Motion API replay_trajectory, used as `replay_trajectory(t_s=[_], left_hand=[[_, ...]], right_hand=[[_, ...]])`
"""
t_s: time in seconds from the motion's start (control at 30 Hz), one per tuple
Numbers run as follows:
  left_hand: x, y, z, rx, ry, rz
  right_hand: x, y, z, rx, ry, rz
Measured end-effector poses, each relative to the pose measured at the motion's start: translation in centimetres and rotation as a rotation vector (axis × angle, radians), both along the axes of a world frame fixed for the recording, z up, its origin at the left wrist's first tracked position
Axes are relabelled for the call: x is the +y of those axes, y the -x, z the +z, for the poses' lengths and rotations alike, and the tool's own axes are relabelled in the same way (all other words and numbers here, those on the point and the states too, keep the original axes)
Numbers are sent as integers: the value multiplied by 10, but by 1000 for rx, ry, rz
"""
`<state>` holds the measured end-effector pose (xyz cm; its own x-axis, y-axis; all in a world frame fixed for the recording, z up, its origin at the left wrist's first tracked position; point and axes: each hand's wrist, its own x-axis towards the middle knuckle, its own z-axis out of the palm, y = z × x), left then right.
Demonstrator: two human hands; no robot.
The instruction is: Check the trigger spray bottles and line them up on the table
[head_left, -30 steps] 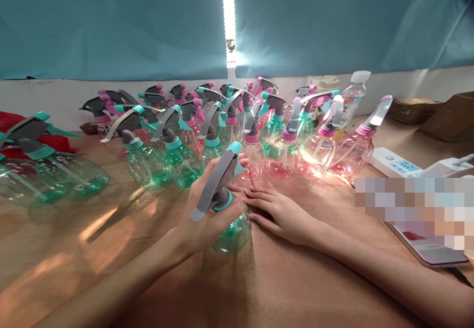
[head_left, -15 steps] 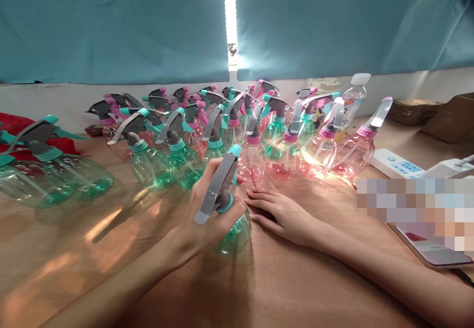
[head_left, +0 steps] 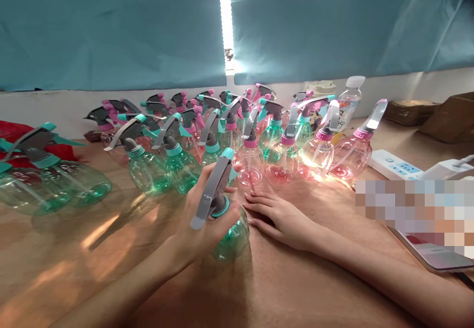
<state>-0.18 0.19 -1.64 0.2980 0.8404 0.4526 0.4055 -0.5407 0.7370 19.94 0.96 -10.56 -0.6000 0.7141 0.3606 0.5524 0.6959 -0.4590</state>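
Note:
A green spray bottle [head_left: 232, 239] with a grey and teal head stands on the brown table [head_left: 296, 288], and my left hand [head_left: 202, 214] is wrapped round its neck. Just to the right of that bottle, my right hand [head_left: 277, 217] lies flat on the table with its fingers stretched out, holding nothing. Behind both hands, several green and pink spray bottles stand close together, among them a pink one [head_left: 250, 165] and a green one [head_left: 182, 167].
Two green spray bottles [head_left: 87, 182] stand at the left, before red material [head_left: 15, 133]. At the right are a white power strip [head_left: 392, 164], a phone [head_left: 437, 256], cardboard boxes [head_left: 411, 111] and a clear capped bottle [head_left: 350, 102]. A teal cloth [head_left: 111, 26] hangs behind.
The view has shifted slightly, so the bottles at the back sit a little lower and further left. My left hand still grips the bottle, and my right hand still lies flat.

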Motion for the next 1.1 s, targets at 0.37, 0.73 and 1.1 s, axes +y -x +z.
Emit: replay_trajectory(t_s=[0.37,0.73,1.1], left_hand=[[-3,-2,6,19,2,-12],[-1,2,0,52,-35,11],[-1,2,-1,29,-19,-19]], right_hand=[[1,0,-1,15,-3,13],[1,0,-3,25,-3,8],[1,0,-1,-4,7,7]])
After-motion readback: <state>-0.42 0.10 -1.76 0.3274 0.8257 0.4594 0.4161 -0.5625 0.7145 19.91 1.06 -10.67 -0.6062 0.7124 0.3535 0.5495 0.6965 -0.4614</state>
